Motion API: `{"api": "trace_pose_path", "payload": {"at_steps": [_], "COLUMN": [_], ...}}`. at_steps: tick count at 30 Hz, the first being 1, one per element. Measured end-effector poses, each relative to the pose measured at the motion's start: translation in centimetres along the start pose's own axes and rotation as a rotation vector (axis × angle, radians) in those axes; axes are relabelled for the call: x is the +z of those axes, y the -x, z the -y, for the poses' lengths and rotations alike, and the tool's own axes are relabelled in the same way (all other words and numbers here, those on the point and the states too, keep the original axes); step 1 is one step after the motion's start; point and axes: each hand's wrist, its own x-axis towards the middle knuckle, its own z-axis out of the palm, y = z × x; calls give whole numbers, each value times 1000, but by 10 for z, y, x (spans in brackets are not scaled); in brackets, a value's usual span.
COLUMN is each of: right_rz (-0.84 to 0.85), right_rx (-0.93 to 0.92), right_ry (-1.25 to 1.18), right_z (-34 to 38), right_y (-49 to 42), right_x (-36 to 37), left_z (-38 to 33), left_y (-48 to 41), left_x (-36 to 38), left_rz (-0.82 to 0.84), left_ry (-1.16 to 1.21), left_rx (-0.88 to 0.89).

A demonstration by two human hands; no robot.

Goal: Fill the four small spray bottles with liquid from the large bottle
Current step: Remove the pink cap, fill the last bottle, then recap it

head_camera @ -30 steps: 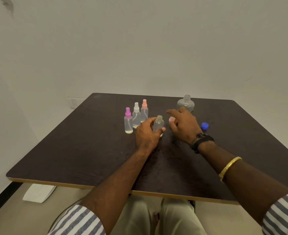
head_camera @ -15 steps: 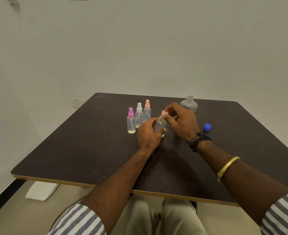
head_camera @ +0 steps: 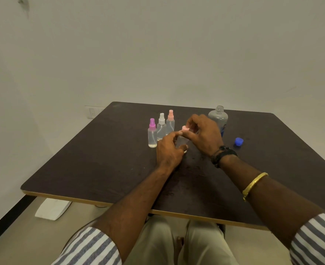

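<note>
My left hand (head_camera: 168, 151) grips a small clear spray bottle (head_camera: 181, 141) standing on the dark table (head_camera: 100, 165). Above it, my right hand (head_camera: 203, 134) pinches a pink spray cap (head_camera: 185, 128) at the bottle's neck. To the left stand three capped spray bottles: one with a purple cap (head_camera: 152, 133), one with a white cap (head_camera: 161, 126) and one with a pink cap (head_camera: 170, 122). The large grey bottle (head_camera: 218, 118) stands uncapped behind my right hand. Its blue cap (head_camera: 239, 141) lies on the table to the right.
A white wall runs close behind and left of the table, with a socket (head_camera: 92, 112) near the back left corner. A white pad (head_camera: 52, 209) lies on the floor under the table's front left edge. My knees sit under the front edge.
My right hand picked up the pink cap from the table and brought it over the bottle held in my left hand, onto its neck. The view has shifted slightly.
</note>
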Motion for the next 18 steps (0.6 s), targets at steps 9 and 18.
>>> {"api": "trace_pose_path", "payload": {"at_steps": [9,18], "right_rz": [46,35], "right_rx": [-51,-48], "right_ry": [-117,-157], "right_z": [5,10], "right_y": [2,0], "right_x": [3,8], "left_z": [-1,-1], "left_y": [-4,-2], "left_x": [-7,-11], "left_rz": [-14,-28], "left_ry": [3,-13], "left_rx": [-3,6]}}
